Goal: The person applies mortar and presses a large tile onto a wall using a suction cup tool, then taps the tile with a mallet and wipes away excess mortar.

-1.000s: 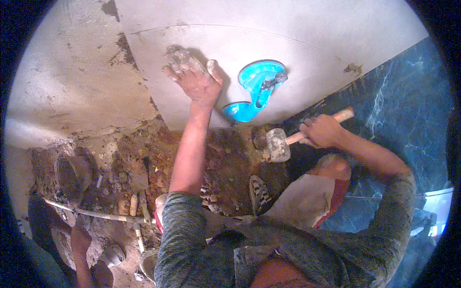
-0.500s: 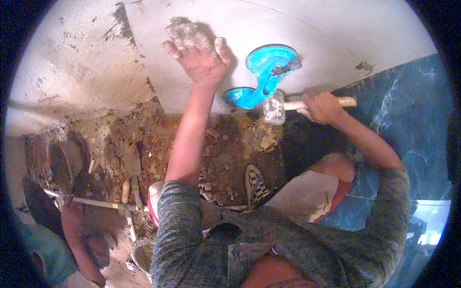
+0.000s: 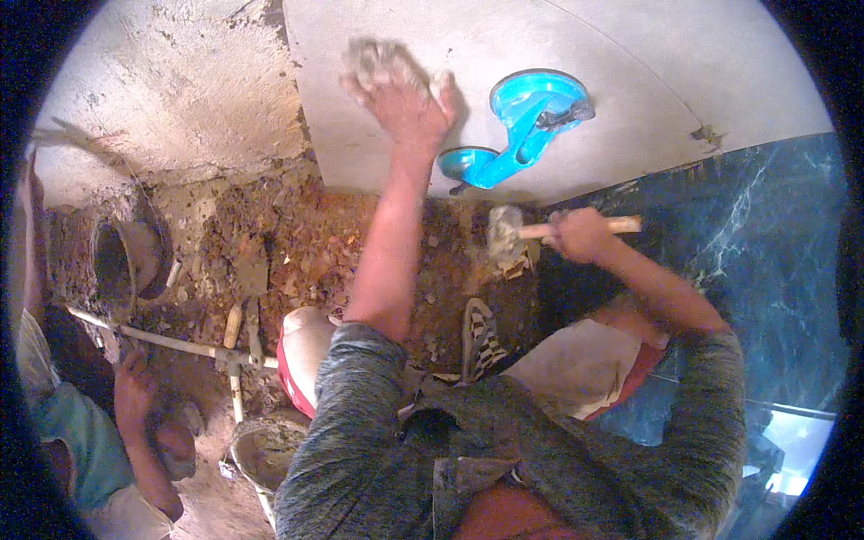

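My left hand (image 3: 400, 101), coated with grey mortar on the fingers, lies spread on a large pale tile (image 3: 396, 27). To its right, a blue double suction-cup lifter (image 3: 525, 148) with dark levers is fixed to the same tile. My right hand (image 3: 580, 236) is closed around the wooden handle of a mallet (image 3: 506, 236). The mallet's stained pale head hangs apart from the tile, just nearer to me than its edge and below the lifter.
Blue marbled tiles (image 3: 765, 261) cover the right side. Rubble and soil (image 3: 333, 243) lie before me, with a trowel (image 3: 255, 279), a pale pipe (image 3: 171, 338) and buckets (image 3: 270, 441). At left crouches a person in a green garment (image 3: 81, 432), beside a rough wall (image 3: 180, 99).
My right hand has drawn the mallet down toward me, away from the lifter. My left hand stays on the tile. The view has shifted, and the person at left has moved an arm.
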The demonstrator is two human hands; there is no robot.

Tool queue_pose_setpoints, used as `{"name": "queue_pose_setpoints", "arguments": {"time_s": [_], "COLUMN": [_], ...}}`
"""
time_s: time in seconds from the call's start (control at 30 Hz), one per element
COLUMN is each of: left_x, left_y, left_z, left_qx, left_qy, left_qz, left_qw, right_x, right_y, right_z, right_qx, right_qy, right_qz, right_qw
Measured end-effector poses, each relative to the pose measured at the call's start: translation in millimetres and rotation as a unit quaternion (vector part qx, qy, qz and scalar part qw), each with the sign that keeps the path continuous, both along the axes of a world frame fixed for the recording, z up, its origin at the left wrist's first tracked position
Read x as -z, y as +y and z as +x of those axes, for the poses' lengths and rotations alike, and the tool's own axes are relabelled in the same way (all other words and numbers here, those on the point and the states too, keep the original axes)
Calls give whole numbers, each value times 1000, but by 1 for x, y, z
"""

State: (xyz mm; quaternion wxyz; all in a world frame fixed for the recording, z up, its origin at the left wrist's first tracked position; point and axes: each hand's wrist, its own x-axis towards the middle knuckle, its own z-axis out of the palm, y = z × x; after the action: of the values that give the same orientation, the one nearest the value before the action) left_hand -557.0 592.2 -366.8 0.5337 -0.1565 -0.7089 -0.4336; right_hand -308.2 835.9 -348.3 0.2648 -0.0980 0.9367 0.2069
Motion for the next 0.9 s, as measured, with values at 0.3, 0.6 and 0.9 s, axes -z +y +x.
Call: {"name": "queue_pose_setpoints", "arguments": {"time_s": [0.3, 0.6, 0.9], "left_x": [54, 59, 51], "left_y": [23, 29, 29], "left_z": [6, 10, 9], "left_qx": [-79, -53, -37], "left_qy": [18, -43, -34], "left_qz": [2, -13, 15], "left_qw": [997, 998, 999], "right_x": [97, 125, 94], "right_y": [-31, -8, 20], "right_z": [-28, -33, -27], "right_qx": [-31, -28, -14], "right_qy": [-123, -72, -25], "right_qz": [-64, -84, -67], "right_qw": [990, 993, 997]}}
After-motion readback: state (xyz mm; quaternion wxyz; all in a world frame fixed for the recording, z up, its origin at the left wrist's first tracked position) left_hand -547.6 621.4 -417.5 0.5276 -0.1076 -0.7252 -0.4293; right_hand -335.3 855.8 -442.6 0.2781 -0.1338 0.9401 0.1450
